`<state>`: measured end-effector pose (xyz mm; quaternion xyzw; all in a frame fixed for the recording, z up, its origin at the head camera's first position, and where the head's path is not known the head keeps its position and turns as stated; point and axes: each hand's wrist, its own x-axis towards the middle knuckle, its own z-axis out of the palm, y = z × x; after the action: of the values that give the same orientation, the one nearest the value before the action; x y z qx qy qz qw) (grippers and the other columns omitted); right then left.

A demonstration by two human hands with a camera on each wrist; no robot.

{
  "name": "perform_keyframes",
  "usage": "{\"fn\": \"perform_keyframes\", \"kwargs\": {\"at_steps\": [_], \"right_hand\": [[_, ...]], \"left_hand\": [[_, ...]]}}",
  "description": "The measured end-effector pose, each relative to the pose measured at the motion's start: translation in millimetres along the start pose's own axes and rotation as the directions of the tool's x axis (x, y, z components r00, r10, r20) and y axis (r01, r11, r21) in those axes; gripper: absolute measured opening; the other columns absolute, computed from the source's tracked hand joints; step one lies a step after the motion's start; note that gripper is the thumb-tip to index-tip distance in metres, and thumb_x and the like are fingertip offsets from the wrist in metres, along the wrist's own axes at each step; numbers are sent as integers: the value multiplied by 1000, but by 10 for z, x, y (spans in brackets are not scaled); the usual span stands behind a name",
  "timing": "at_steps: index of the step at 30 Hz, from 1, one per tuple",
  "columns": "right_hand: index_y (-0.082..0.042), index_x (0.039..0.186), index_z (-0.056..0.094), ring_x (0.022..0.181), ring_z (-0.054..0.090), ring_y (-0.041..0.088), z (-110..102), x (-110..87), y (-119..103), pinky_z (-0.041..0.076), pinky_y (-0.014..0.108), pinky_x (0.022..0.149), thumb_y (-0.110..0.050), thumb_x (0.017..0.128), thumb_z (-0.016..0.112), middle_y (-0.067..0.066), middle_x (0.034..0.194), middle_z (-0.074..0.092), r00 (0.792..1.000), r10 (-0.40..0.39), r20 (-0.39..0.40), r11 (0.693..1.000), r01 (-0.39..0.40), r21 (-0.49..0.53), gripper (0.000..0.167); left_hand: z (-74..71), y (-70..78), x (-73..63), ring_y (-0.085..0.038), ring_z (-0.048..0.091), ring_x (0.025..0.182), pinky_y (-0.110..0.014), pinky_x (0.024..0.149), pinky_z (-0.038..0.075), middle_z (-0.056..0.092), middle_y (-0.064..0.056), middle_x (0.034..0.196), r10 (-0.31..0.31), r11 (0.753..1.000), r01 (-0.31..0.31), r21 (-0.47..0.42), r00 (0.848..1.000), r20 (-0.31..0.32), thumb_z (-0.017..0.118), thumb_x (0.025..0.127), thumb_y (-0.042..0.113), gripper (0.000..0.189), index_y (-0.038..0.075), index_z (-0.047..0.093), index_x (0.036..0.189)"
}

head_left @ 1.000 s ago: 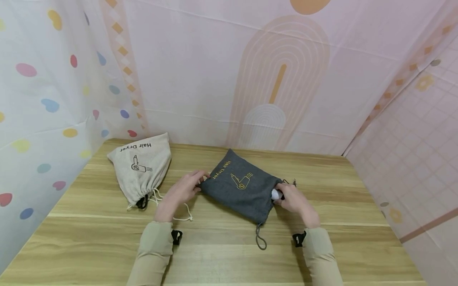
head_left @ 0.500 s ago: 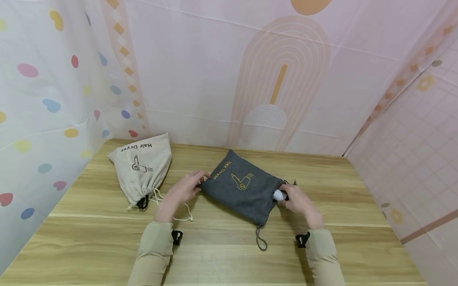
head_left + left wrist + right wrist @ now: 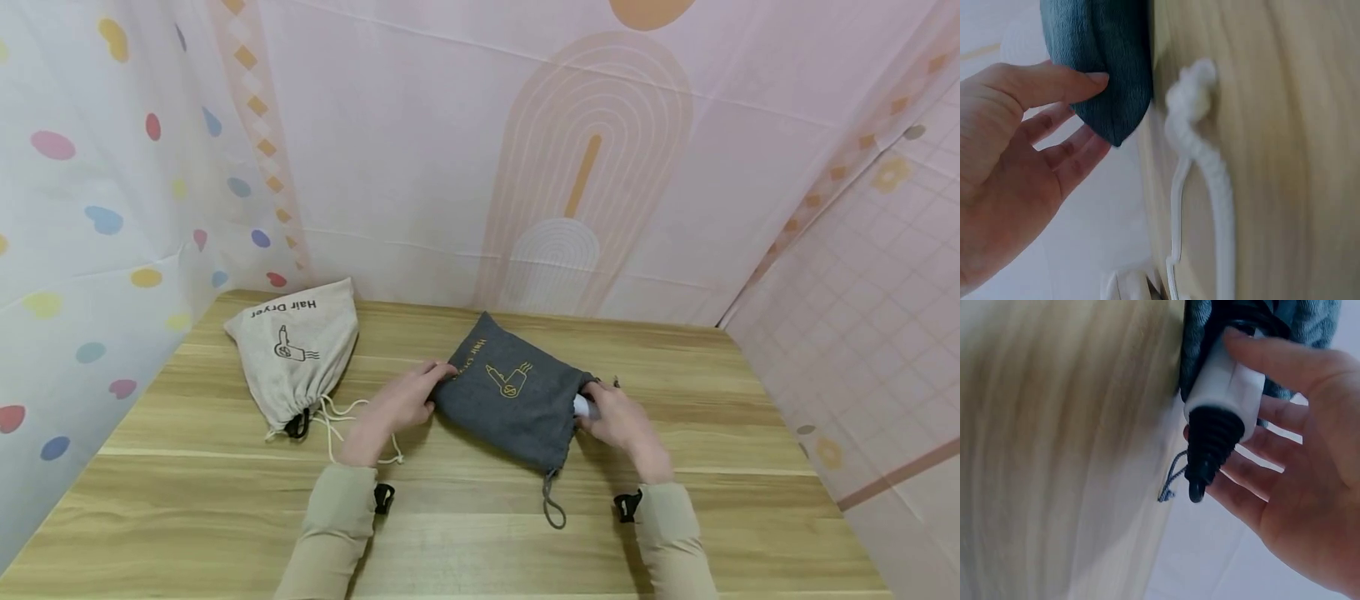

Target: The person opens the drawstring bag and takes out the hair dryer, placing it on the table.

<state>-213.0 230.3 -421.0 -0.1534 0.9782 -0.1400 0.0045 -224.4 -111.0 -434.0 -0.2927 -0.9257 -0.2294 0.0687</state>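
Now the left hand (image 3: 405, 402) has shifted rightward, pinching a corner of the charcoal drawstring bag (image 3: 502, 404) at the lower centre of the head view, narrowing the span between hands. To its right, the right hand (image 3: 621, 421) grips the white hair-dryer handle (image 3: 1225, 387) at the bag's mouth, seemingly only partly enclosed.

The bench (image 3: 465, 542) is seen from head height, looking forward and down, with the grey bag (image 3: 517, 412) at mid-distance. Close, sideways-turned views are given from the wrists: the bag's corner (image 3: 1116, 106) at the left grip (image 3: 1010, 181), its mouth (image 3: 1194, 359) at the right grip (image 3: 1313, 469). The bag is shared by all three.
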Motion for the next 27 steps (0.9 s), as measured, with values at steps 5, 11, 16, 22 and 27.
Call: {"fn": "perform_keyframes", "kwargs": {"at_steps": [5,11,16,22,27], "right_hand": [[-3,110,61,86,63,27,27,18,-30,51,43,70,-18,81,72,15,106,65,999,11,-37,1000,-12,-19,35],[-3,111,61,84,62,27,27,21,-32,50,42,67,-16,80,72,16,106,64,999,49,-23,999,-50,-10,35],[-5,111,61,83,61,25,5,-4,-22,49,41,64,-17,81,71,15,106,65,997,77,4,997,-77,-3,34],[-6,112,60,86,62,26,-29,-29,5,49,42,64,-23,82,72,14,104,66,997,75,27,997,-75,5,36],[-7,110,61,84,62,24,-61,-44,56,49,40,63,-23,82,73,13,100,66,997,63,46,997,-64,30,35]], "left_hand": [[29,50,13,-36,61,108,-46,91,50,59,-20,123,-21,1000,21,19,1000,18,61,75,-11,53,4,52,125],[21,63,8,-36,58,114,-47,97,47,58,-21,127,-83,996,81,25,992,92,58,80,-9,48,3,53,127],[16,57,8,-35,58,116,-46,98,46,59,-20,127,-101,995,100,11,988,118,58,81,-9,47,3,54,126],[-11,31,-5,-37,58,116,-47,98,46,59,-22,126,-71,997,74,-23,991,115,58,79,-10,47,1,55,125],[-55,20,-29,-38,58,115,-48,98,47,59,-23,125,-60,997,65,-45,992,112,58,77,-12,48,0,56,123]]}}
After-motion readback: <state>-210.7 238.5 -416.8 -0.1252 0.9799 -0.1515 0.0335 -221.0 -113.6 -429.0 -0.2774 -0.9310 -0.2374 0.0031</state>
